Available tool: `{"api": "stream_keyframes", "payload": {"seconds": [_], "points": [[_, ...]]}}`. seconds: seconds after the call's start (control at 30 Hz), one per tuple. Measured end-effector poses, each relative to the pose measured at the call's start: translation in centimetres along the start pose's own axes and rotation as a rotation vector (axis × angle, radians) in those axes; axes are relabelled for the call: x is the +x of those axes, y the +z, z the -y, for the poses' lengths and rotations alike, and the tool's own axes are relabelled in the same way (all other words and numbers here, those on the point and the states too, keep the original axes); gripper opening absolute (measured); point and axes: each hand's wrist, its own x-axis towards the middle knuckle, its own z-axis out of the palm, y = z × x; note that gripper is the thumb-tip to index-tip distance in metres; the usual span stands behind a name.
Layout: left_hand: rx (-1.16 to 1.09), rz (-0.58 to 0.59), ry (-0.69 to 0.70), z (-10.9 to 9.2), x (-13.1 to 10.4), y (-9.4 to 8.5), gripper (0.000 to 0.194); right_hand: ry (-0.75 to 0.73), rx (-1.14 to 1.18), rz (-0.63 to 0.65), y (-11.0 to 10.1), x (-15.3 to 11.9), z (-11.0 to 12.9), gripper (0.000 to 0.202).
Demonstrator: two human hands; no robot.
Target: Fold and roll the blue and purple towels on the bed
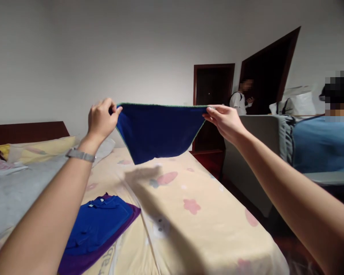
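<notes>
Dark-blue rectangular cloth with green-stitched edges [160, 128] is hanging in mid-air at 12 o'clock, over the far part of the bed with the cream printed sheet [218, 229]. Left hand [102, 119] is pinching its upper-left corner, right hand [225, 119] its upper-right; both are closing thumb and fingers on fabric, top edge running nearly straight between them. Lower edge is hanging free, slightly uneven.

At 7 o'clock, a bright-blue folded fabric garment [103, 219] is lying on a purple cloth [81, 264]. At 3 o'clock, a person in blue [323, 141] is sitting.

Risks, judging: grips are taking only small bits of corner, so a hard pull or shake could slip one loose and drop that side; hands drawing together could sag the top edge; unsupported bottom could curl or crease.
</notes>
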Motion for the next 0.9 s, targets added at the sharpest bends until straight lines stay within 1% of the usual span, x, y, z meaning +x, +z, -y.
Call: {"api": "stream_keyframes", "payload": {"seconds": [0.03,0.07,0.1,0.13,0.17,0.2,0.27,0.33,0.37,0.4,0.43,0.47,0.53,0.67,0.73,0.8,0.83,0.9], "points": [[-0.008,0.014,-0.004,0.0,-2.1,0.1,0.022,0.016,-0.032,0.004,-0.6,-1.9,-0.5,0.034],[-0.023,0.036,-0.023,0.0,-4.8,0.3,0.023,0.043,-0.077,0.010,-1.2,-4.3,-1.2,0.036],[-0.050,0.075,-0.053,0.1,-8.0,0.7,0.024,0.088,-0.136,0.017,-1.9,-7.2,-2.3,0.038],[-0.087,0.130,-0.087,0.1,-11.8,1.1,0.025,0.152,-0.218,0.052,-2.6,-10.4,-3.6,0.040],[-0.136,0.216,-0.130,0.1,-16.0,1.5,0.024,0.208,-0.303,0.093,-3.3,-13.9,-5.0,0.042],[-0.192,0.326,-0.180,0.0,-20.4,1.8,0.021,0.279,-0.373,0.178,-3.9,-17.6,-6.6,0.043],[-0.345,0.588,-0.296,-0.5,-29.0,2.1,0.017,0.430,-0.446,0.358,-5.0,-24.9,-9.8,0.048],[-0.393,0.711,-0.338,-1.5,-36.4,1.9,0.015,0.547,-0.463,0.440,-5.7,-31.3,-12.5,0.052],[-0.417,0.762,-0.348,-2.0,-39.3,1.5,0.014,0.584,-0.476,0.482,-5.9,-33.8,-13.5,0.053],[-0.438,0.803,-0.359,-2.5,-41.6,1.0,0.014,0.607,-0.502,0.493,-6.2,-35.9,-14.1,0.054],[-0.454,0.833,-0.367,-2.8,-43.4,0.5,0.015,0.616,-0.521,0.513,-6.5,-37.4,-14.4,0.053],[-0.464,0.855,-0.378,-3.1,-44.7,-0.2,0.016,0.612,-0.535,0.516,-6.8,-38.4,-14.4,0.051],[-0.480,0.878,-0.420,-3.2,-46.3,-1.6,0.017,0.596,-0.562,0.502,-7.5,-39.6,-13.5,0.046],[-0.532,0.910,-0.562,-2.9,-48.0,-4.4,0.013,0.618,-0.590,0.444,-8.7,-41.0,-11.2,0.039],[-0.561,0.963,-0.623,-2.9,-48.5,-5.3,0.011,0.657,-0.572,0.450,-8.9,-41.7,-10.8,0.040],[-0.593,1.028,-0.663,-3.0,-48.6,-5.5,0.013,0.696,-0.561,0.473,-8.8,-41.8,-11.2,0.043],[-0.608,1.052,-0.676,-3.0,-48.4,-5.2,0.017,0.712,-0.568,0.481,-8.7,-41.5,-11.7,0.045],[-0.626,1.086,-0.693,-3.0,-47.5,-4.0,0.025,0.743,-0.614,0.491,-8.2,-40.3,-12.8,0.047]]}}
